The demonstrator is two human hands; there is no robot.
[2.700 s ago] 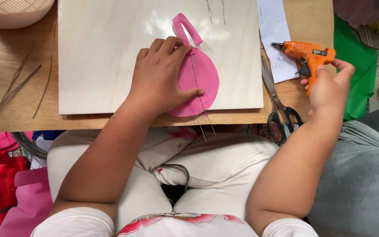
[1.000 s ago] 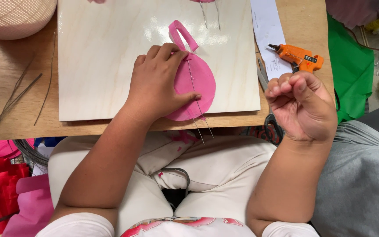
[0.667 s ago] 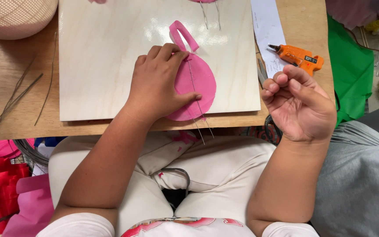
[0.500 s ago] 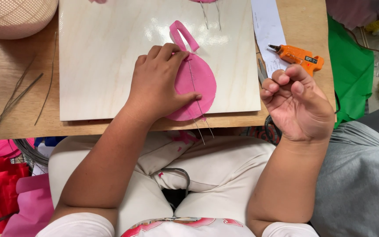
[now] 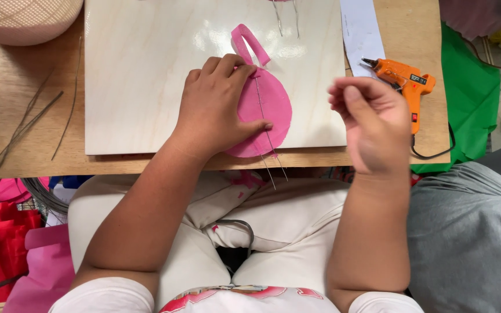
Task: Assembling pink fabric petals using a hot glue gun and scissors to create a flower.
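Craft workshop (glue gun (image 5: pixel 404 78), felt (image 5: pixel 468 87)).

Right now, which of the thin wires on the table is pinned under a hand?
The wire running down the pink petal-shaped piece, which the left hand presses flat. The loose wires lie untouched on the bare tabletop at the left.

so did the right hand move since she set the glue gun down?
Yes. The right hand lifted off the orange glue gun and shifted left, toward the light wooden board.
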